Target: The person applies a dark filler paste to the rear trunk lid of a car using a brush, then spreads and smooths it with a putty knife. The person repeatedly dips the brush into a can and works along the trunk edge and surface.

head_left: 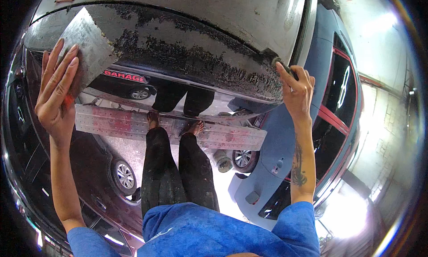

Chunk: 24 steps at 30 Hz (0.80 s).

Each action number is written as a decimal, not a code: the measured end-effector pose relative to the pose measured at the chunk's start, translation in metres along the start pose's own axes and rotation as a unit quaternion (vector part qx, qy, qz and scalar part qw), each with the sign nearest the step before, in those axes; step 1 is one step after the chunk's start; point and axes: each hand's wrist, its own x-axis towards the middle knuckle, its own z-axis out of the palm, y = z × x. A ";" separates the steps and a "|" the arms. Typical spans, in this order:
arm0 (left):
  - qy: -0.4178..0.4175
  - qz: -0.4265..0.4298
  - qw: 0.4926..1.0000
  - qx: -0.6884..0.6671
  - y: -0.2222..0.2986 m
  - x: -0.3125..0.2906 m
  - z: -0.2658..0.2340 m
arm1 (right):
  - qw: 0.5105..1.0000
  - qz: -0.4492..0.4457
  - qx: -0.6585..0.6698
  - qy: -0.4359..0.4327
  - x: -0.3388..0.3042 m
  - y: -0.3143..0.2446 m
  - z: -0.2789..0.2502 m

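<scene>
In front of me is a glossy black car panel (178, 72) with a wide band of rough, flaking, dark-grey patches along it. My left hand (58, 96) grips a flat grey metal plate (87, 47), fingers laid over its face and a bit of orange showing near the palm. The plate stands out over the panel's left end; its right edge looks ragged with residue. At the right end of the rough band, my right hand (296, 89) is closed around a small dark tool (281, 65), mostly hidden by the fingers. Its tip meets the panel beside the seam.
My bare feet stand on a raised perforated metal plank (232, 136) with reddish stains. A dark car (89, 167) is parked on the left, a matte blue-grey car (276, 145) with red window trim on the right. A can-like container (222, 161) sits on the floor below the plank.
</scene>
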 end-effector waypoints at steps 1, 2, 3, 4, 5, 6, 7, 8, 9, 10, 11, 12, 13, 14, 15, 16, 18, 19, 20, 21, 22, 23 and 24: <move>0.007 -0.004 1.000 -0.004 0.001 0.000 -0.001 | 0.999 -0.018 0.000 0.046 -0.001 -0.002 0.001; -0.001 -0.012 1.000 0.001 0.002 0.001 -0.002 | 0.998 -0.020 -0.011 0.063 -0.002 -0.004 0.002; -0.004 -0.023 1.000 0.003 0.003 0.001 -0.003 | 0.999 -0.004 -0.027 0.032 -0.003 -0.005 0.003; -0.010 -0.036 0.999 0.008 0.004 0.002 -0.004 | 0.999 0.000 -0.037 0.021 -0.004 -0.007 0.005; -0.006 -0.023 1.000 0.005 0.004 0.003 -0.005 | 0.999 -0.002 -0.052 -0.014 -0.004 -0.009 0.005; -0.005 -0.013 1.000 0.006 0.005 0.003 -0.005 | 0.997 -0.004 -0.074 -0.007 -0.005 -0.010 0.007; -0.010 -0.006 1.000 0.012 0.005 0.004 -0.006 | 0.996 -0.010 -0.077 0.035 -0.006 -0.011 0.007; 0.000 -0.010 1.000 -0.001 0.006 0.004 -0.007 | 0.995 -0.006 -0.088 0.037 -0.007 -0.012 0.008; 0.004 -0.016 1.000 -0.008 0.007 0.003 -0.008 | 0.993 -0.014 -0.088 0.078 -0.008 -0.012 0.009; 0.018 -0.019 1.000 -0.014 0.007 0.003 -0.008 | 0.994 -0.004 -0.100 0.043 -0.009 -0.012 0.009; 0.013 -0.023 0.999 -0.018 0.007 0.003 -0.009 | 0.994 -0.005 -0.100 0.048 -0.010 -0.013 0.010; 0.018 -0.025 0.999 -0.022 0.007 0.002 -0.010 | 0.994 -0.008 -0.108 0.032 -0.011 -0.013 0.010; 0.000 -0.046 0.999 -0.018 0.007 0.002 -0.011 | 0.993 -0.011 -0.102 0.050 -0.011 -0.013 0.010; 0.019 -0.025 0.999 -0.022 0.007 0.001 -0.012 | 0.993 -0.016 -0.102 0.049 -0.010 -0.014 0.010; 0.017 -0.023 0.999 -0.019 0.006 0.000 -0.012 | 0.994 -0.005 -0.109 0.009 -0.009 -0.015 0.010; 0.010 -0.024 1.000 -0.016 0.006 0.000 -0.013 | 0.993 -0.016 -0.106 0.051 -0.007 -0.017 0.010; 0.011 -0.026 0.999 -0.020 0.005 -0.001 -0.014 | 0.990 -0.021 -0.099 0.097 -0.003 -0.022 0.010; 0.026 -0.024 0.999 -0.022 0.004 -0.001 -0.014 | 0.993 -0.009 -0.102 0.055 -0.001 -0.024 0.010; 0.010 -0.029 0.999 -0.023 0.004 -0.001 -0.014 | 0.994 -0.011 -0.093 0.052 0.003 -0.027 0.012; 0.011 -0.030 0.999 -0.023 0.003 -0.001 -0.014 | 0.996 -0.006 -0.089 0.010 0.005 -0.029 0.012; -0.016 -0.030 0.999 -0.010 0.002 -0.002 -0.015 | 0.997 -0.014 -0.081 0.001 0.007 -0.033 0.013; 0.007 -0.021 1.000 -0.020 0.000 -0.002 -0.016 | 0.996 -0.011 -0.078 0.041 0.009 -0.035 0.012; 0.001 -0.014 1.000 -0.017 -0.001 -0.003 -0.019 | 0.996 -0.008 -0.079 0.051 0.011 -0.038 0.011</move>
